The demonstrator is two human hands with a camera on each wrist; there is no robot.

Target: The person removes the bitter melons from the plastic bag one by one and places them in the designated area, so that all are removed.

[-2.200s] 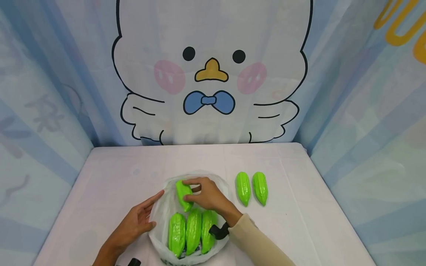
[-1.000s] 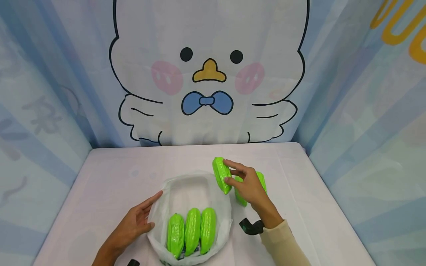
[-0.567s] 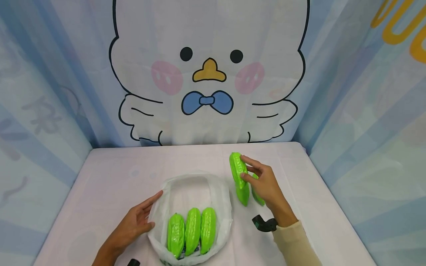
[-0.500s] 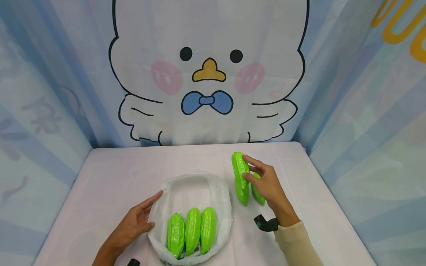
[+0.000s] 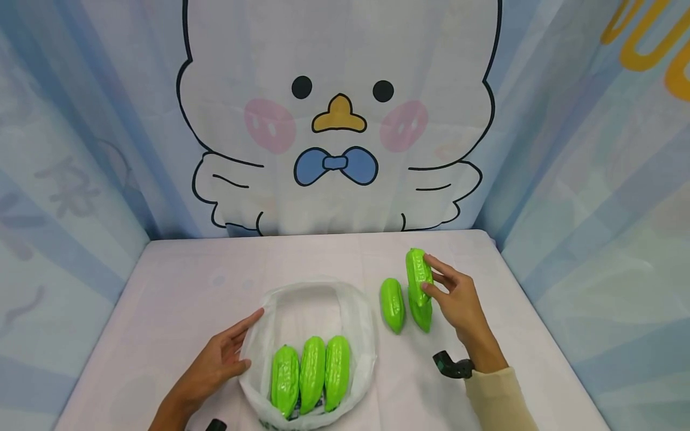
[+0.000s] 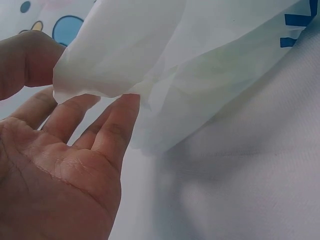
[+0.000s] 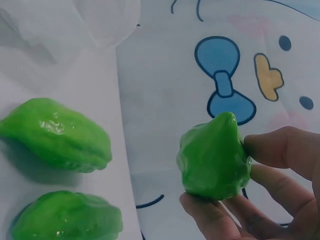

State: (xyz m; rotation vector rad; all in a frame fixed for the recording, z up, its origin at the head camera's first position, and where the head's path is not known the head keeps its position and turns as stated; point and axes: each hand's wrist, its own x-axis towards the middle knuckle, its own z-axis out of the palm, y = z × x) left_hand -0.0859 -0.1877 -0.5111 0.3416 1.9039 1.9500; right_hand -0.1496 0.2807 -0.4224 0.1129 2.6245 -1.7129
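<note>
My right hand holds a bright green bitter melon between thumb and fingers. It is raised above the table, its tapered end facing the camera in the right wrist view. In the head view it partly covers a second bitter melon lying on the table; a third bitter melon lies just left of that one. My left hand rests against the left side of a white plastic bag, fingers extended and thumb spread, fingertips at its rim. Inside the wide-mouthed bag, three bitter melons lie side by side.
A white cloth covers the table. Behind it hangs a curtain printed with a cartoon bird, and patterned blue curtains close off both sides. A black wrist camera juts from my right wrist.
My right hand has taken one bitter melon out of the bag and carried it right, past the left loose one, to over the right one. My left hand stays at the bag.
</note>
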